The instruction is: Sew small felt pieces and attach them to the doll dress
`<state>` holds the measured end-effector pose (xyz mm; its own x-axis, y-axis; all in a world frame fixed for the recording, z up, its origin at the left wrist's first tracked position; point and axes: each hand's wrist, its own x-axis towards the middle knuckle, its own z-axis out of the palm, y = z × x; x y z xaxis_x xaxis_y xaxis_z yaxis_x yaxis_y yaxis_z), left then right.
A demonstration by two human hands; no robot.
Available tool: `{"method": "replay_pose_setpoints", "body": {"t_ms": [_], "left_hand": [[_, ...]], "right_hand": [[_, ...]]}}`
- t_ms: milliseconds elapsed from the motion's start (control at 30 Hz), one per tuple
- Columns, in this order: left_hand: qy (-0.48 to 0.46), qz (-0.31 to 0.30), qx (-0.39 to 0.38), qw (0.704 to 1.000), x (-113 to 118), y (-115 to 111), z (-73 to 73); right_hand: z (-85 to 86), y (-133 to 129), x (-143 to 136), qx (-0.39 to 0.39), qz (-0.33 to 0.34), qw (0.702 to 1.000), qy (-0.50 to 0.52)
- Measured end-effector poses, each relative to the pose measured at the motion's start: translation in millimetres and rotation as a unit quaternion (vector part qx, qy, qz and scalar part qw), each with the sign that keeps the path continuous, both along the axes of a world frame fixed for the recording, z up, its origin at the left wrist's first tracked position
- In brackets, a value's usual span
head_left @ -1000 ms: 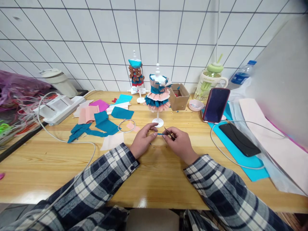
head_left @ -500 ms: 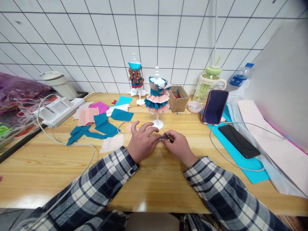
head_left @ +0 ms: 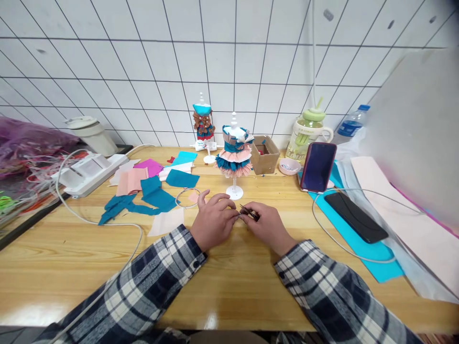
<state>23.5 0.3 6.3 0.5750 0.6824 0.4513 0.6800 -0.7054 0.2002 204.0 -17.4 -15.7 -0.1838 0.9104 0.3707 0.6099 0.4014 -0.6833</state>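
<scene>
My left hand [head_left: 214, 222] and my right hand [head_left: 268, 224] meet at the fingertips over the wooden table. The left one pinches something too small to make out. In the right are small dark scissors [head_left: 251, 213], and its thumb and forefinger meet at the same tiny piece. Just beyond the fingers stands a white mini dress form [head_left: 234, 192] wearing a ruffled teal and pink paper dress [head_left: 234, 155] with a bow. A second form in a brown and blue outfit [head_left: 203, 124] is behind it. Left of my left hand lie a ring [head_left: 176, 198] and teal paper [head_left: 158, 193].
A cardboard box [head_left: 265, 160], a pink dish [head_left: 289, 166] and a jug [head_left: 308, 134] stand behind. To the right are an upright phone [head_left: 318, 167], a flat black phone [head_left: 356, 217] and paper sheets. A power strip [head_left: 93, 174] and its cable [head_left: 139, 234] are at left.
The view has tilted up slightly, so the table things appear lower. The scissors in my right hand show more clearly now. Both hands stay together at the fingertips.
</scene>
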Motion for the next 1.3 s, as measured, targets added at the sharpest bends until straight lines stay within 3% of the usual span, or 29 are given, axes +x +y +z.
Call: {"method": "replay_pose_setpoints", "body": {"t_ms": [100,500,667,900,1300], "left_hand": [[-0.004,0.0,-0.011,1.0,0.2,0.8,-0.8],[-0.004,-0.026,-0.033,0.999,1.7,-0.1,1.8],[-0.089,0.008,-0.083,0.993,-0.6,9.8,-6.6],[-0.246,0.027,-0.207,0.946,-2.1,21.5,-14.7],[-0.26,0.0,-0.229,0.938,0.7,17.1,-14.2]], "right_hand": [[0.3,1.2,1.6,0.01,0.033,0.999,-0.011],[5.4,0.1,2.0,-0.047,0.029,0.998,-0.034],[2.7,0.0,3.2,-0.111,-0.012,0.994,0.011],[0.7,-3.4,1.5,-0.118,0.0,0.993,-0.019],[-2.8,-3.3,-3.9,-0.136,0.034,0.989,-0.049]]}}
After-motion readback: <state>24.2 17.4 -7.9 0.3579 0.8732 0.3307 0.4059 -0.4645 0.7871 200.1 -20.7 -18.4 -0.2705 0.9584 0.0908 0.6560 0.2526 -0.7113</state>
